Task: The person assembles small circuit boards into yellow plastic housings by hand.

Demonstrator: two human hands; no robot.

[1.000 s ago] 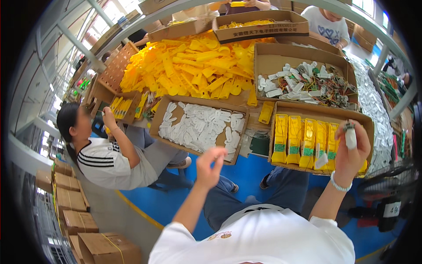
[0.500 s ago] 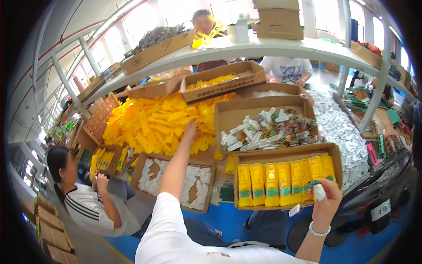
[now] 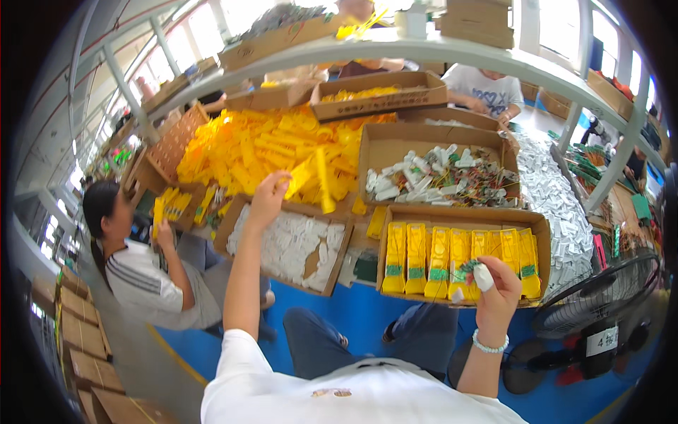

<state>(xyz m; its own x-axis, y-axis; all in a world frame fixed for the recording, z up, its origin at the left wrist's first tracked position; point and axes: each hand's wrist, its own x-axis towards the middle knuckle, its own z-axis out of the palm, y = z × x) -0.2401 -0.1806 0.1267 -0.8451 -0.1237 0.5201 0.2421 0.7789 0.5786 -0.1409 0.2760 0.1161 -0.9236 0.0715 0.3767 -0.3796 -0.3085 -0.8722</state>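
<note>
Above the yellow pile (image 3: 261, 145) our left hand (image 3: 268, 200) pinched one yellow strip (image 3: 298, 178), fingers closed on its end, while our right hand (image 3: 498, 290) stayed curled round a small white part (image 3: 483, 277) with coloured wires, over the box of yellow packs (image 3: 459, 251). To do this well, we judged, the strip needed lifting clear so no neighbours dragged along.

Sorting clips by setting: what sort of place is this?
Likely a factory packing or assembly bench: cardboard trays of bundled yellow packets, a heap of loose yellow packets, stacked cartons, and a co-worker alongside.
</note>
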